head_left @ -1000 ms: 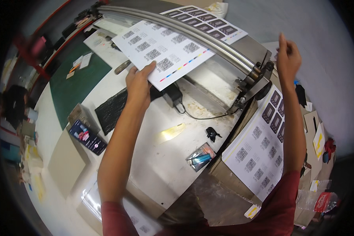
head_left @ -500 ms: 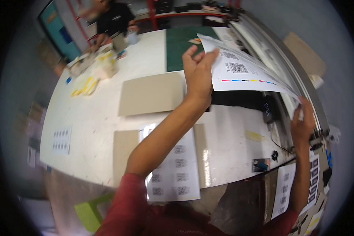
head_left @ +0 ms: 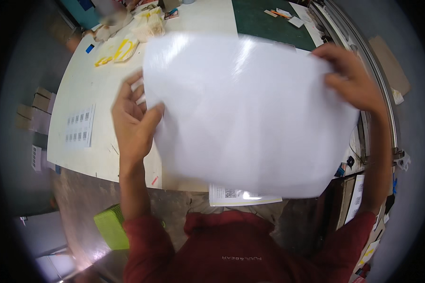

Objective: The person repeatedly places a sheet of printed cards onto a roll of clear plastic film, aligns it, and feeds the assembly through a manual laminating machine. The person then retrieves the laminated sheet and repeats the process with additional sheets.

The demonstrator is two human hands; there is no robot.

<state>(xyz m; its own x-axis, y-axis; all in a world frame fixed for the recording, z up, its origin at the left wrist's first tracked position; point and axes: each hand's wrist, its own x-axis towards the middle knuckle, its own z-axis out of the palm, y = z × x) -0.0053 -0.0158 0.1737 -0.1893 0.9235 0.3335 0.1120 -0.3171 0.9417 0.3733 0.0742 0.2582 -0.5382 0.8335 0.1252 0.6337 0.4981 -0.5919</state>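
White paper (head_left: 245, 113) held up over table's (head_left: 106, 89) near edge. Left hand (head_left: 134, 118) pinches its left side, right hand (head_left: 352, 80) its upper right corner. Printed sheet (head_left: 79, 126) near table's left edge; green mat (head_left: 259, 23) at table's far side.

Bright glare streaks nr top of glossy white sheet (head_left: 250, 118); R hand (head_left: 356, 85) motion-blurred; fisheye bends desk (head_left: 104, 94) edges, frame corners v. dark.

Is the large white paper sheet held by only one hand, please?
No, the left hand and right hand hold opposite sides of the sheet.
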